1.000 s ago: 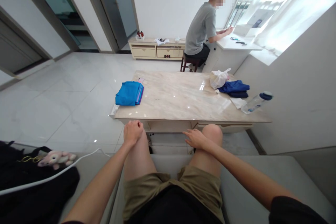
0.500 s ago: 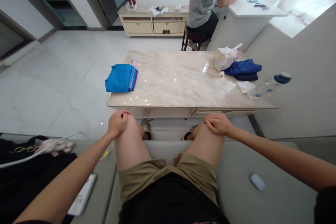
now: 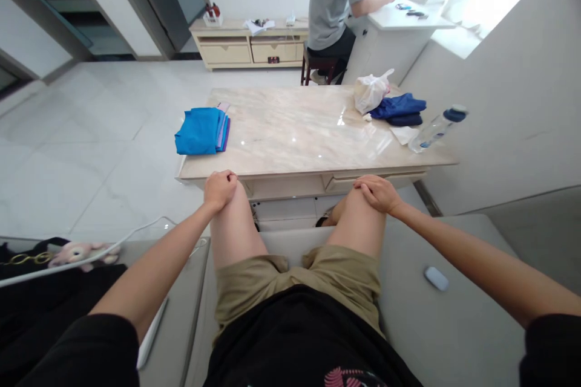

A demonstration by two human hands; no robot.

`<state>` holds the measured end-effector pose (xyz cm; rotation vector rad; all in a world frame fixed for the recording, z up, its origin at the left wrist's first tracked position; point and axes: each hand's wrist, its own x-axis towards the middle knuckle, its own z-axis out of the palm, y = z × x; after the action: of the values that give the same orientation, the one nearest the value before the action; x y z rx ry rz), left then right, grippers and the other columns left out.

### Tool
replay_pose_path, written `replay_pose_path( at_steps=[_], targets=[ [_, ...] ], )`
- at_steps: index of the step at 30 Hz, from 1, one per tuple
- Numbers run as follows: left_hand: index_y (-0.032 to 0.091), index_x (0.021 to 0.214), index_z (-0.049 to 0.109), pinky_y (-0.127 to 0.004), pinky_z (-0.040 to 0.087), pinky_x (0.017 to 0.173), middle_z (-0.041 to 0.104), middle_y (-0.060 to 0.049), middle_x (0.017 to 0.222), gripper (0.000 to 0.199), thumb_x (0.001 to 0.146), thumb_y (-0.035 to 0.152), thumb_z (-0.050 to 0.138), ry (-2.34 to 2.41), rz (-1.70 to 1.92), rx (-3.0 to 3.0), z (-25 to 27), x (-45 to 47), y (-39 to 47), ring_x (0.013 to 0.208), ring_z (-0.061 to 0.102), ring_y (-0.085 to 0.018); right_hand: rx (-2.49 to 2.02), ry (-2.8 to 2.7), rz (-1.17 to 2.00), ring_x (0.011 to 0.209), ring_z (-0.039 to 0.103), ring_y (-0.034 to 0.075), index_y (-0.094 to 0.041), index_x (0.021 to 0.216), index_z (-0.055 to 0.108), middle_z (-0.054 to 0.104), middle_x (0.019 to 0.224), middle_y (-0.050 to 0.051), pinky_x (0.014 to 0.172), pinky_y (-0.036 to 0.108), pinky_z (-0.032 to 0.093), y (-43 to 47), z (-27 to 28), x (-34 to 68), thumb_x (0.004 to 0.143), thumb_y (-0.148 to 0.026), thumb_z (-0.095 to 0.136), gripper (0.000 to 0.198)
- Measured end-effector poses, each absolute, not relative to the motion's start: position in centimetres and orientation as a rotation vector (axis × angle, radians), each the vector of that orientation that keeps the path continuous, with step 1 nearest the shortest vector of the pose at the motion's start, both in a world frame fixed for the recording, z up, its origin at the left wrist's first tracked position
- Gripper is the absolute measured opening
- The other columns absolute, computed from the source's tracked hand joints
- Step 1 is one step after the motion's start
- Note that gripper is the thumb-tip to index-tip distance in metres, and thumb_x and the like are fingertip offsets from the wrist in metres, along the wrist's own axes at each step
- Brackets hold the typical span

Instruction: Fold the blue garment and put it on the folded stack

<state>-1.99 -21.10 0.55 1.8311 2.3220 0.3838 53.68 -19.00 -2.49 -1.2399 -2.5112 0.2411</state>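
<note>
My left hand (image 3: 220,189) rests on my left knee, holding nothing, with its fingers laid over the kneecap and partly hidden. My right hand (image 3: 378,193) lies flat over my right knee, its fingers draped across the skin. Just beyond both knees stands a low marble-topped table (image 3: 281,127). On its left end, nearest my left hand, is a folded stack of blue and purple cloth (image 3: 197,132). A white plastic bag (image 3: 371,94), dark blue folded cloth (image 3: 399,107) and a clear water bottle (image 3: 433,131) with a blue lid are at the right end.
A small white oval case (image 3: 436,278) lies on the grey sofa to my right. At left are a pink plush toy (image 3: 79,254), a white cable (image 3: 122,242) and black fabric (image 3: 54,308). Another person (image 3: 333,6) sits at a white counter (image 3: 394,19) beyond the table.
The view has turned slightly to the right, so the table and its things sit further left and higher in the picture. Both hands stay on the knees.
</note>
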Motion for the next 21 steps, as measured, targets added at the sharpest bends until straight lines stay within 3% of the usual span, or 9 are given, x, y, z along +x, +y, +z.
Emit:
replay_pose_path(
  at_steps=[7, 13, 18, 21],
  targets=[
    [0.021, 0.123, 0.084, -0.046, 0.055, 0.103, 0.084, -0.017, 0.123, 0.047, 0.104, 0.03, 0.042, 2.428, 0.248, 1.837, 0.6, -2.9, -20.7, 0.122, 0.072, -0.036, -1.734, -2.427, 0.167, 0.126, 0.077, 0.035, -0.014, 0.125, 0.086, 0.084, 0.132, 0.016, 0.116, 0.046, 0.057, -17.4, -2.9, 55.4, 0.104, -0.03, 0.044, 0.049],
    [0.016, 0.125, 0.082, -0.052, 0.055, 0.106, 0.079, -0.023, 0.135, 0.048, 0.103, 0.034, 0.043, 2.435, 0.08, 1.917, 0.9, -3.9, -21.8, 0.13, 0.068, -0.043, -1.718, -2.55, 0.112, 0.129, 0.073, 0.036, -0.011, 0.131, 0.082, 0.081, 0.138, 0.02, 0.117, 0.049, 0.054, -17.4, -2.2, 54.2, 0.106, -0.032, 0.042, 0.052],
    [0.019, 0.108, 0.087, -0.047, 0.056, 0.101, 0.083, -0.021, 0.128, 0.043, 0.096, 0.043, 0.054, 2.279, -0.031, 1.932, 0.3, -6.6, -19.8, 0.122, 0.074, -0.043, -1.423, -2.84, 0.172, 0.124, 0.074, 0.036, -0.014, 0.124, 0.083, 0.083, 0.129, 0.018, 0.115, 0.049, 0.054, -15.9, -1.5, 54.2, 0.107, -0.037, 0.041, 0.051],
    [0.023, 0.089, 0.087, -0.043, 0.056, 0.099, 0.087, -0.016, 0.115, 0.032, 0.088, 0.043, 0.063, 2.176, 0.013, 1.91, 0.0, -7.5, -18.0, 0.117, 0.077, -0.041, -1.113, -2.956, 0.286, 0.109, 0.078, 0.033, -0.019, 0.114, 0.084, 0.084, 0.114, 0.014, 0.106, 0.045, 0.058, -14.9, -0.9, 53.9, 0.106, -0.047, 0.046, 0.048]
  ],
)
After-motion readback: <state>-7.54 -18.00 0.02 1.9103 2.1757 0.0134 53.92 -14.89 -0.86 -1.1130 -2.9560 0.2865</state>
